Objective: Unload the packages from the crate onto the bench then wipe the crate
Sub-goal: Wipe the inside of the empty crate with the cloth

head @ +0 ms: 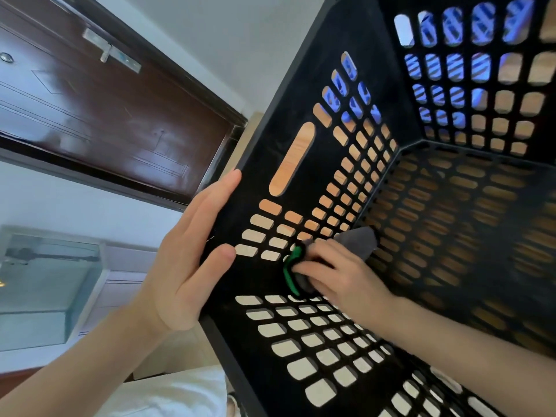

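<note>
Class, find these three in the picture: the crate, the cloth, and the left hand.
crate [361, 31]: head view, on its black side wall.
cloth [358, 242]: head view, on the grey part past the fingers.
left hand [186, 251]: head view, on the middle of the hand.

My left hand [192, 251]: forearm raised, thumb opposing straight fingers, clamping rim of crate [301, 109]. My right hand [340, 275]: fingers curled, gripping grey cloth [359, 240].

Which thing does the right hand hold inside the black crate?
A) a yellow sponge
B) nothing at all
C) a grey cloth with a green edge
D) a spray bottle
C: the right hand presses a grey cloth with a green edge against an inner wall of the crate, while the left hand grips the crate's rim.
</note>
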